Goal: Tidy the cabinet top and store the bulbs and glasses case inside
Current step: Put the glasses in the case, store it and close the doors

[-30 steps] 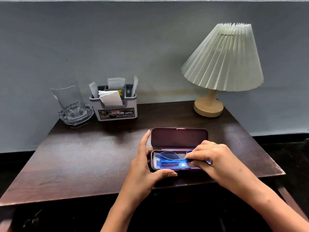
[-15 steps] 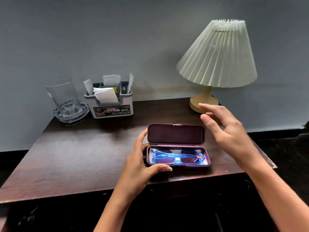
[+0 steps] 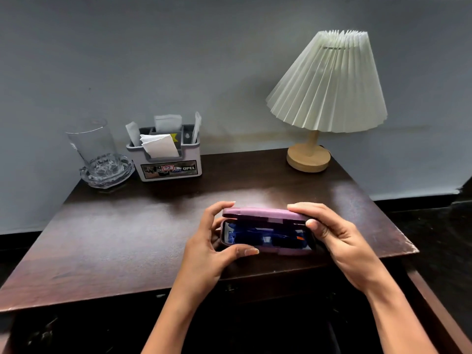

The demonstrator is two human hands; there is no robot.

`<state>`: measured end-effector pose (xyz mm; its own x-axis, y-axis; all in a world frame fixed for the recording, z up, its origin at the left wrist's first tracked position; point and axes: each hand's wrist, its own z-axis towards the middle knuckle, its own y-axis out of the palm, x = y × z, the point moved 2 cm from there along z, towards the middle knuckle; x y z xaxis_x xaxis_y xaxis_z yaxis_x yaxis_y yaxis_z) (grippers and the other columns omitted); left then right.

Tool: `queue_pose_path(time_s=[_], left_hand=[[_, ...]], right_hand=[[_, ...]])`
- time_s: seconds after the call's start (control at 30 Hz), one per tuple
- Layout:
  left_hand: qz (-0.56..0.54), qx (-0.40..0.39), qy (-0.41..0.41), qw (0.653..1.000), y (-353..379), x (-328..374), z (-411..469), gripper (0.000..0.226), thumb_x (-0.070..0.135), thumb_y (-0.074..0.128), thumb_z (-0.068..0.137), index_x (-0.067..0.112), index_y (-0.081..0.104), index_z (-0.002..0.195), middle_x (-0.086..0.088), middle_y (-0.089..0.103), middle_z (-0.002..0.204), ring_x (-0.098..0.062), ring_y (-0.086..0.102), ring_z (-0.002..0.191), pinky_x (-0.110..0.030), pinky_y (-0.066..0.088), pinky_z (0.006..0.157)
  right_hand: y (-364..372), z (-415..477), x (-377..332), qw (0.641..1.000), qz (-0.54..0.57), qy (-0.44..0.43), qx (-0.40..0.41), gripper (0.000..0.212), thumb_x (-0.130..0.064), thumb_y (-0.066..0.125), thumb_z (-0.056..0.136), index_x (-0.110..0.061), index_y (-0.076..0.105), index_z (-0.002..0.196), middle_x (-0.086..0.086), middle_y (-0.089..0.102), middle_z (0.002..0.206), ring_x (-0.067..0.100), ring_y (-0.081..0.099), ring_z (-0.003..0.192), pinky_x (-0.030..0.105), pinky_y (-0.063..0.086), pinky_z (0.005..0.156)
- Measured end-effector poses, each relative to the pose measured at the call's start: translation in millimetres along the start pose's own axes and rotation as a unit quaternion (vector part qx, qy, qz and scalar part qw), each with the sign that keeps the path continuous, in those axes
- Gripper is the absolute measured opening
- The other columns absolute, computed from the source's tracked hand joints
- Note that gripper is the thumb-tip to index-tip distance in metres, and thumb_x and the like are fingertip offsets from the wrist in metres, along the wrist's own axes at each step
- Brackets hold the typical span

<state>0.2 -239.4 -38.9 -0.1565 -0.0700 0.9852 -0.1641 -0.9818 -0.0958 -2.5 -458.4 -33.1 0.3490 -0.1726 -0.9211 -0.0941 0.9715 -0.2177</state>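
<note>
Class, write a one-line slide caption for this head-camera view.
Both hands, left hand and right hand, fold the purple glasses case nearly shut over blue glasses on a dark cabinet top.

glasses case (image 3: 265, 213) | mauve – lid nearly closed | blue glasses (image 3: 265, 237) inside – cabinet-top front edge

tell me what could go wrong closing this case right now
1. The right hand's thumb tip sits at the gap between lid and base of the glasses case, so it could get pinched.
2. The blue glasses may not lie flat; the lid could press on them.
3. The case sits near the front edge of the cabinet top; the left hand alone steadies the base.
</note>
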Motion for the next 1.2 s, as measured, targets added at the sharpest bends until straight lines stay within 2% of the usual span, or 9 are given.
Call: queue_pose_path(time_s=[0.07,0.17,0.3,0.4,0.5,0.6,0.7,0.97,1.2], left_hand=[[-0.026,0.013,-0.003,1.0,0.7,0.1,0.8,0.067,0.017,0.08,0.049,0.031,0.05,0.108,-0.002,0.065,0.104,-0.011,0.07,0.085,-0.019,0.055,0.076],[-0.046,0.044,-0.008,0.998,1.2,-1.0,1.0,0.059,0.029,0.081,0.044,0.029,0.051,0.095,-0.002,0.065,0.1,-0.012,0.066,0.068,-0.027,0.057,0.066],[-0.06,0.057,-0.003,0.997,1.2,0.6,0.0,0.056,0.027,0.079,0.045,0.028,0.049,0.092,-0.001,0.062,0.102,-0.007,0.065,0.063,-0.022,0.054,0.06],[-0.081,0.05,0.002,0.995,0.7,0.8,0.8,0.058,0.022,0.082,0.05,0.026,0.047,0.095,0.0,0.058,0.104,-0.003,0.063,0.067,-0.018,0.054,0.062],[-0.091,0.073,-0.005,0.993,-1.1,-5.4,2.5,0.047,0.037,0.084,0.058,0.036,0.049,0.089,0.0,0.057,0.104,-0.01,0.059,0.079,-0.03,0.052,0.073],[-0.085,0.099,-0.016,0.991,-3.1,-11.4,5.2,0.037,0.046,0.077,0.062,0.04,0.051,0.088,-0.005,0.057,0.107,-0.018,0.058,0.093,-0.044,0.052,0.084],[-0.08,0.102,-0.014,0.991,-4.1,-14.5,6.6,0.038,0.047,0.073,0.057,0.041,0.053,0.089,-0.005,0.058,0.108,-0.019,0.06,0.095,-0.05,0.051,0.089],[-0.076,0.111,-0.017,0.991,-3.7,-15.8,8.0,0.042,0.045,0.076,0.054,0.04,0.054,0.089,-0.004,0.059,0.109,-0.018,0.06,0.092,-0.052,0.05,0.09],[-0.07,0.117,-0.007,0.991,-3.3,-15.1,8.7,0.044,0.044,0.079,0.062,0.038,0.053,0.097,-0.005,0.059,0.115,-0.027,0.063,0.097,-0.053,0.049,0.093]], right_hand=[[1.4,-1.4,-2.7,1.0,-0.001,-0.004,-0.018,0.038,-0.042,0.058,0.082,-0.017,0.066,0.109,-0.005,0.063,0.118,0.011,0.053,0.117,0.014,0.039,0.095],[2.2,-2.6,-1.5,0.998,0.034,0.035,-0.027,0.028,-0.022,0.065,0.078,-0.012,0.069,0.104,-0.006,0.061,0.121,0.006,0.051,0.119,0.012,0.041,0.091],[5.8,1.2,-1.8,0.997,0.038,0.059,-0.029,0.039,-0.03,0.068,0.077,-0.028,0.061,0.116,-0.002,0.054,0.131,0.008,0.046,0.125,0.02,0.039,0.102],[16.2,6.5,-2.0,0.993,0.075,0.086,0.016,0.036,-0.036,0.064,0.078,-0.031,0.062,0.114,0.001,0.057,0.128,0.013,0.049,0.123,0.025,0.038,0.105],[31.7,9.8,-4.0,0.982,0.139,0.116,0.053,0.034,-0.03,0.063,0.074,-0.026,0.066,0.108,0.005,0.065,0.117,0.017,0.056,0.114,0.035,0.039,0.106],[39.7,13.3,-7.5,0.986,0.105,0.127,0.039,0.033,-0.033,0.069,0.074,-0.032,0.065,0.107,0.005,0.061,0.118,0.015,0.06,0.103,0.041,0.054,0.085],[38.8,15.4,-6.6,0.985,0.108,0.13,0.028,0.031,-0.028,0.072,0.074,-0.028,0.066,0.104,0.013,0.055,0.117,0.026,0.062,0.086,0.027,0.053,0.05],[35.9,15.4,-4.8,0.982,0.128,0.141,0.019,0.032,-0.023,0.07,0.072,-0.019,0.065,0.103,0.014,0.058,0.107,0.029,0.062,0.066,0.026,0.053,0.051],[37.2,16.3,-6.9,0.98,0.132,0.147,0.027,0.025,-0.02,0.067,0.077,-0.02,0.065,0.102,0.019,0.057,0.111,0.029,0.062,0.075,0.025,0.053,0.052]])
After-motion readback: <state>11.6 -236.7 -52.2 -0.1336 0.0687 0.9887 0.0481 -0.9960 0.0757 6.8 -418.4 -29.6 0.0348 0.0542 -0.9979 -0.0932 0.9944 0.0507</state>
